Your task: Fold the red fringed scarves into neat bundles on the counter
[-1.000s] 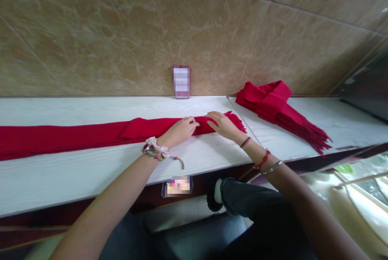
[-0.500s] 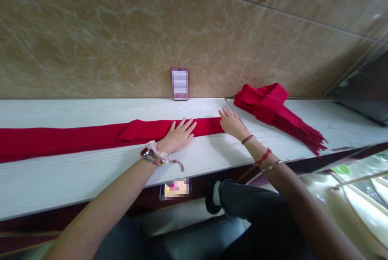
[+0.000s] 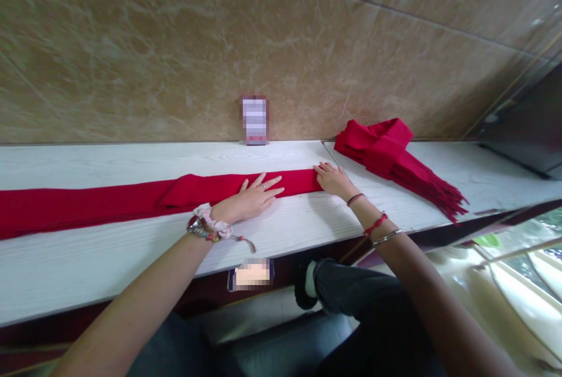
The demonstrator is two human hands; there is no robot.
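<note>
A long red scarf (image 3: 109,206), folded into a narrow band, stretches along the white counter and out past the left edge of view. Part of it forms a raised fold (image 3: 184,191) left of my hands. My left hand (image 3: 248,198) lies flat on the band with its fingers spread. At the band's right end, my right hand (image 3: 332,179) rests with fingers stretched over the cloth; its thumb is hard to see. Right of that hand lies a second red scarf (image 3: 395,154), looped or folded over itself, its fringed end pointing toward the counter's front edge.
The white wood-grain counter (image 3: 109,274) runs along a brown marbled wall (image 3: 153,61). A small blurred card-like item (image 3: 254,120) leans on the wall. Below the front edge is a phone-like object (image 3: 250,274). A dark box-shaped object (image 3: 527,125) stands far right.
My left hand has turned slightly, its wrist shifting left, and stays on the scarf. My right hand's fingers have come down onto the scarf's end. The view has shifted a little.
</note>
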